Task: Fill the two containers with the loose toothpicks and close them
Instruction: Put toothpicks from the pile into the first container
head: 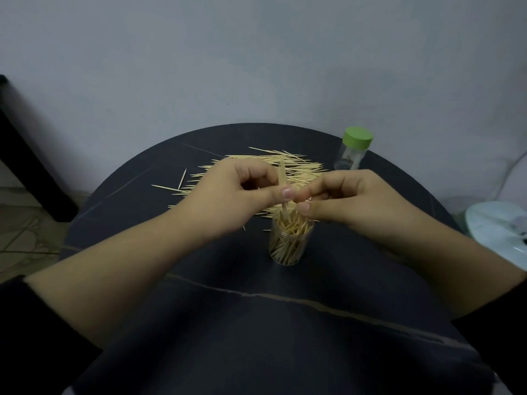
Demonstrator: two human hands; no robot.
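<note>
A clear open container stands upright at the middle of the round dark table, packed with toothpicks. Right above its mouth, my left hand pinches a small bunch of toothpicks held upright, their lower tips at the container's opening. My right hand meets it from the right, its fingertips curled against the same bunch. A heap of loose toothpicks lies on the table behind both hands. A second clear container with a green lid stands shut at the table's far right edge.
A few stray toothpicks lie to the left of the heap. A pale round object sits off the table on the right. A dark piece of furniture stands at the left. The wall is close behind the table.
</note>
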